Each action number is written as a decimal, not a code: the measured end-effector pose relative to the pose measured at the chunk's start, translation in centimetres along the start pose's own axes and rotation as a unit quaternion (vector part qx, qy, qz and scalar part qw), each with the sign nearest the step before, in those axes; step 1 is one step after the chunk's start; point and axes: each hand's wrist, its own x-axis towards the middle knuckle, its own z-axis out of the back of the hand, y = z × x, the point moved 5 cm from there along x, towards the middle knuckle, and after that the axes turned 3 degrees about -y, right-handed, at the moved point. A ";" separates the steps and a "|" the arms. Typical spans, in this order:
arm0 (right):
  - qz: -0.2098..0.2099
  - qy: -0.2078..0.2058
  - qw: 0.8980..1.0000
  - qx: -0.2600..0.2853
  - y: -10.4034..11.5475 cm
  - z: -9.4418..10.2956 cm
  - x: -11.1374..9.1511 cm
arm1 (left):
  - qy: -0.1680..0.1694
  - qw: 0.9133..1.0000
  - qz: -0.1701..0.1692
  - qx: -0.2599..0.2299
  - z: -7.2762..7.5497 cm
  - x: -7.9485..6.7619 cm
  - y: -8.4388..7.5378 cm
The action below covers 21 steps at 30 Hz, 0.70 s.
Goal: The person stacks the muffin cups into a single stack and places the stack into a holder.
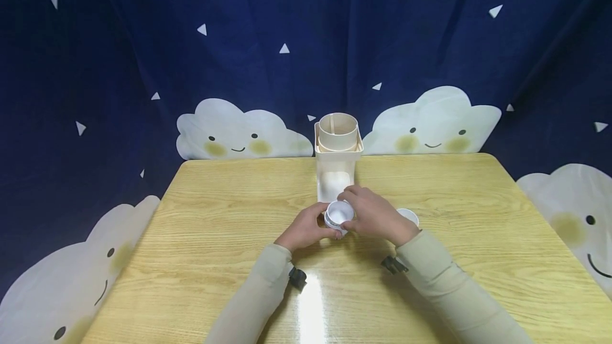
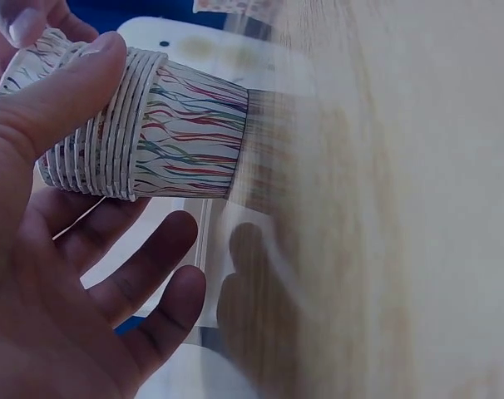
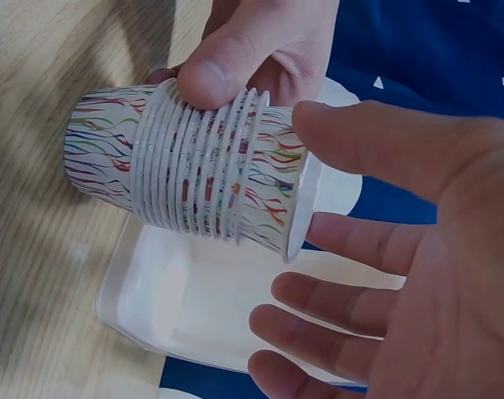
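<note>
A stack of paper cups with wavy coloured stripes stands upright near the table's middle. My left hand holds the stack from the left, its thumb across the rims in the left wrist view, the lower fingers spread off the cups. At the top, one paper cup sticks out a little above the others. My right hand pinches that cup's rim between thumb and index finger; its other fingers are apart from the stack. Just behind the hands is a cream-coloured holder with a round tube on top.
A round white object sits on the wooden table to the right, partly hidden by my right wrist. A dark blue curtain with clouds and triangles hangs behind the table's far edge.
</note>
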 end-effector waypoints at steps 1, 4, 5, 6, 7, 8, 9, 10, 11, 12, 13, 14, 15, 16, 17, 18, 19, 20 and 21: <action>-0.001 0.001 1.000 0.001 0.0 0.0 0.0 | 0.001 1.000 -0.001 -0.001 0.0 0.0 0.0; -0.002 0.001 1.000 0.001 -0.1 -0.1 -0.1 | 0.002 1.000 -0.006 -0.002 -0.1 0.0 0.0; -0.002 0.001 1.000 0.002 -0.1 -0.2 -0.1 | 0.002 1.000 -0.007 -0.003 -0.1 0.0 0.0; -0.001 -0.001 1.000 0.000 -0.1 -0.2 -0.1 | 0.001 1.000 -0.008 -0.004 -0.1 0.0 -0.1; 0.001 -0.002 1.000 0.000 -0.1 -0.2 -0.1 | 0.001 1.000 -0.008 -0.004 -0.1 0.0 -0.1; 0.004 -0.003 1.000 -0.002 -0.1 -0.3 -0.1 | 0.001 1.000 -0.008 -0.003 -0.1 0.0 -0.1; 0.005 -0.003 1.000 -0.001 -0.1 -0.4 -0.1 | 0.001 1.000 -0.009 -0.002 -0.1 0.0 -0.1; 0.008 -0.004 1.000 0.000 -0.1 -0.5 -0.1 | 0.000 1.000 -0.010 -0.004 -0.1 0.0 -0.1; 0.009 -0.004 1.000 0.000 -0.1 -0.6 -0.1 | 0.000 1.000 -0.011 -0.004 -0.1 0.0 -0.1; 0.012 -0.004 1.000 0.000 -0.1 -0.7 -0.1 | 0.000 1.000 -0.012 -0.004 0.0 0.0 -0.1; 0.013 -0.004 1.000 0.000 -0.1 -0.8 -0.1 | 0.000 1.000 -0.013 -0.003 0.0 0.0 -0.1; 0.014 -0.003 1.000 0.000 -0.2 -0.8 -0.1 | 0.000 1.000 -0.014 -0.002 0.0 0.1 -0.1; 0.014 -0.002 1.000 0.001 -0.2 -0.9 0.0 | -0.001 1.000 -0.016 -0.002 0.0 0.1 -0.1; 0.014 -0.002 1.000 0.000 -0.1 -0.9 0.0 | -0.002 1.000 -0.017 -0.002 0.0 0.0 -0.1; 0.013 -0.001 1.000 -0.001 -0.1 -0.9 0.0 | -0.002 1.000 -0.017 -0.001 0.0 0.0 -0.1; 0.014 -0.001 1.000 -0.002 -0.1 -1.0 0.0 | -0.001 1.000 -0.017 -0.001 0.1 0.0 -0.1; 0.014 -0.001 1.000 -0.003 -0.1 -1.0 0.0 | -0.001 1.000 -0.016 0.000 0.1 0.0 -0.1; 0.014 -0.001 1.000 -0.003 -0.1 -0.9 0.0 | -0.001 1.000 -0.017 0.000 0.1 0.0 -0.1; 0.014 -0.002 1.000 -0.003 -0.1 -0.9 0.0 | -0.001 1.000 -0.017 -0.001 0.1 0.0 -0.1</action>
